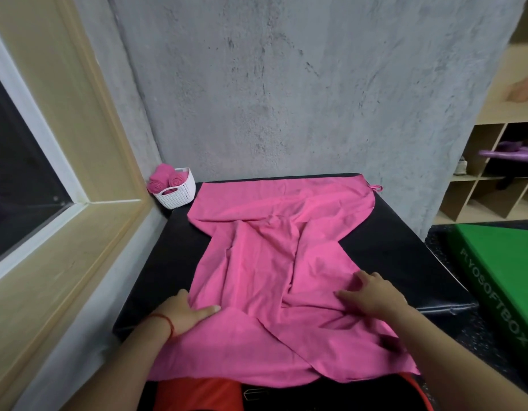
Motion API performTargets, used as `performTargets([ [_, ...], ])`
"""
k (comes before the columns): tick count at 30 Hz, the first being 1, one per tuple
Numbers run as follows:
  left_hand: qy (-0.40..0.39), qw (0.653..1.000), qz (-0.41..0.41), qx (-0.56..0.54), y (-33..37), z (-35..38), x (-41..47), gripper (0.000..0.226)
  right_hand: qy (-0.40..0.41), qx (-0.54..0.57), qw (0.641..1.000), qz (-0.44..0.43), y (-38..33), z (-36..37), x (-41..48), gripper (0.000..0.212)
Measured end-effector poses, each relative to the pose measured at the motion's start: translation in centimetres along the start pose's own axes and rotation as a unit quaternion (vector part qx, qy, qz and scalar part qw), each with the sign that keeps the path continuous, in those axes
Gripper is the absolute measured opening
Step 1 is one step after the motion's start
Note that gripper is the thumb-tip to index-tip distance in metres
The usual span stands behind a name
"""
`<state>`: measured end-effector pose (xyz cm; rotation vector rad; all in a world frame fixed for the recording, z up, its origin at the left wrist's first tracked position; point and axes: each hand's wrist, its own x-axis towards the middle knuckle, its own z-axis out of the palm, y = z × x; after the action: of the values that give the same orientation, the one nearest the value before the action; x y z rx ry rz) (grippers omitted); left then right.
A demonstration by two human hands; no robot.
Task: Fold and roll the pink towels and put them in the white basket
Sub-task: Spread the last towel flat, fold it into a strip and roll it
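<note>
A large pink towel (265, 256) lies spread and wrinkled over the black padded box (384, 241), its near edge hanging toward me. My left hand (182, 312) rests on the towel's near left edge, thumb pointing right, fingers partly tucked at the cloth's border. My right hand (372, 295) lies flat on the near right part with fingers straight, pressing the fabric. The white basket (179, 194) stands at the far left corner of the box with two rolled pink towels (166, 178) in it.
A grey concrete wall rises behind the box. A wooden window frame (87, 161) runs along the left. A green soft box (500, 268) sits to the right, and wooden cubby shelves (494, 161) stand at the far right.
</note>
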<state>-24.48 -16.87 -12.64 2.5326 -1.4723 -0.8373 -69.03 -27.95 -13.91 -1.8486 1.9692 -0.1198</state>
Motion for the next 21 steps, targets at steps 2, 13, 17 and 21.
performTargets([
  [2,-0.032,0.997,0.062,-0.009,-0.3,-0.1,-0.2,0.066,-0.028,-0.025,0.999,-0.039,0.7,-0.4,0.1,0.078],
  [13,0.222,0.951,0.132,-0.173,2.4,-0.1,-2.6,0.021,0.138,0.182,0.971,-0.073,0.9,-3.2,-0.5,0.021],
  [17,0.001,0.978,0.094,-0.187,-1.1,2.8,-2.4,0.026,-0.061,0.108,0.991,-0.058,4.1,-1.7,-1.4,0.019],
  [21,0.026,0.949,0.006,-0.314,-2.1,2.8,-0.3,0.043,-0.1,0.145,0.984,-0.014,5.4,0.3,-1.4,0.062],
])
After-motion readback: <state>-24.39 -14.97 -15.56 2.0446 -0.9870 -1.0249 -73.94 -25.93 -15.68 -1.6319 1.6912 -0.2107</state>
